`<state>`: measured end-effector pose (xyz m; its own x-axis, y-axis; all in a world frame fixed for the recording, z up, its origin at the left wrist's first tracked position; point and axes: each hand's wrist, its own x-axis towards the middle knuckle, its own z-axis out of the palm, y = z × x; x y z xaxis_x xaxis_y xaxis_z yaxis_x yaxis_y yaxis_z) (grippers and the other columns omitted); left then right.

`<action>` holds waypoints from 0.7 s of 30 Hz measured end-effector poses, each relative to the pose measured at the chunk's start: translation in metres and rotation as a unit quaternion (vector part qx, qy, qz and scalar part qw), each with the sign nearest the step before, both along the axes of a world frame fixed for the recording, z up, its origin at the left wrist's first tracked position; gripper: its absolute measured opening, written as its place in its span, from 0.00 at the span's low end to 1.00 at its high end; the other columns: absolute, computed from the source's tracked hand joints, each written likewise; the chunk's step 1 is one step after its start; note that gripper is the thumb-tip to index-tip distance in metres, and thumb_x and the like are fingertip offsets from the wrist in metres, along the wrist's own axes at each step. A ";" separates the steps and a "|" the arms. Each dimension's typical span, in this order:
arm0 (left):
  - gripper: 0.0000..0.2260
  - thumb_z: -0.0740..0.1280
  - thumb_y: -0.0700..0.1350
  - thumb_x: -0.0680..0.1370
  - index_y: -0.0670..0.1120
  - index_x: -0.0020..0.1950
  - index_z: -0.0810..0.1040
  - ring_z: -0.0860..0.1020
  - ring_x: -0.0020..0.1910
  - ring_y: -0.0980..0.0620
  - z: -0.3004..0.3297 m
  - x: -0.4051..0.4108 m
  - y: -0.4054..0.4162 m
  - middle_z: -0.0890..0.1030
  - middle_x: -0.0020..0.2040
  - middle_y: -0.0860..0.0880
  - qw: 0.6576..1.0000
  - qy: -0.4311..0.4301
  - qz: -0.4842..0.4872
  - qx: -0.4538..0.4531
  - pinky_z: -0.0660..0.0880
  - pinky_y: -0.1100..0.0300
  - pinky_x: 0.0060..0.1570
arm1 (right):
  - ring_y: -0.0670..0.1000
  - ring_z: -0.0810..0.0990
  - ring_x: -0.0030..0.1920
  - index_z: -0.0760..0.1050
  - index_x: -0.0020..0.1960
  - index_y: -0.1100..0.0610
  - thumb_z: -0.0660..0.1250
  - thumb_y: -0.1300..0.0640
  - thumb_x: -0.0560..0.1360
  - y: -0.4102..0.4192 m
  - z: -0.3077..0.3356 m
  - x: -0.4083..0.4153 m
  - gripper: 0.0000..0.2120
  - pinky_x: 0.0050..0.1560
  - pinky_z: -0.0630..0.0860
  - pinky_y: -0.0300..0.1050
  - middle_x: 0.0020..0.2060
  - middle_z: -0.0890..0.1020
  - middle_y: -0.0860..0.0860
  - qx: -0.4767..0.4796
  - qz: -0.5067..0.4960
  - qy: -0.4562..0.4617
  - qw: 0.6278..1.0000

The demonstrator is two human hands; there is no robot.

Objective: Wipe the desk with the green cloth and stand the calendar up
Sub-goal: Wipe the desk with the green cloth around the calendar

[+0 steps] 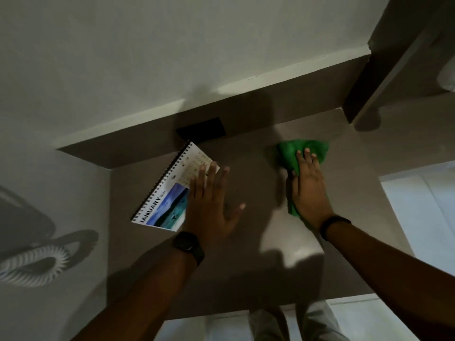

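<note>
A spiral-bound calendar (170, 193) reading JANUARY lies flat on the brown desk (258, 230), towards its back left. My left hand (211, 203) rests flat with fingers spread, its fingertips overlapping the calendar's right edge. The green cloth (290, 153) lies bunched at the back right of the desk. My right hand (307, 185) presses down on the cloth, palm flat, with cloth showing past the fingertips and beside the wrist.
A dark rectangular cutout (202, 130) sits in the raised back panel just behind the calendar. A wall stands to the left with a corrugated hose (37, 262) against it. A vertical desk panel (364, 89) rises at the back right. Light floor tiles (418, 205) show on the right.
</note>
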<state>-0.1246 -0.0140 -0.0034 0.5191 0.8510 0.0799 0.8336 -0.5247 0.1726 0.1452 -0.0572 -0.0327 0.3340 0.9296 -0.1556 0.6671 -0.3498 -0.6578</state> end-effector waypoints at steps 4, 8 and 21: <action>0.44 0.60 0.70 0.80 0.48 0.87 0.48 0.45 0.86 0.39 0.053 -0.076 0.023 0.46 0.87 0.42 0.997 0.062 0.011 0.052 0.44 0.37 0.83 | 0.59 0.52 0.85 0.56 0.84 0.60 0.56 0.58 0.88 0.008 0.015 -0.067 0.27 0.84 0.50 0.56 0.84 0.56 0.60 0.046 0.002 0.078 0.996; 0.44 0.56 0.71 0.80 0.44 0.87 0.51 0.48 0.85 0.37 0.077 -0.122 0.048 0.52 0.86 0.39 0.990 0.132 0.058 0.013 0.50 0.35 0.82 | 0.56 0.48 0.85 0.53 0.85 0.59 0.56 0.55 0.88 0.029 0.026 -0.147 0.28 0.84 0.48 0.52 0.85 0.53 0.57 0.098 0.009 0.181 0.979; 0.32 0.60 0.58 0.85 0.50 0.86 0.54 0.47 0.85 0.39 0.060 -0.136 0.058 0.54 0.86 0.39 0.992 0.128 0.006 0.005 0.53 0.33 0.80 | 0.54 0.31 0.84 0.31 0.82 0.38 0.42 0.37 0.86 0.055 -0.008 -0.296 0.30 0.82 0.44 0.64 0.84 0.33 0.48 0.180 0.020 0.266 0.947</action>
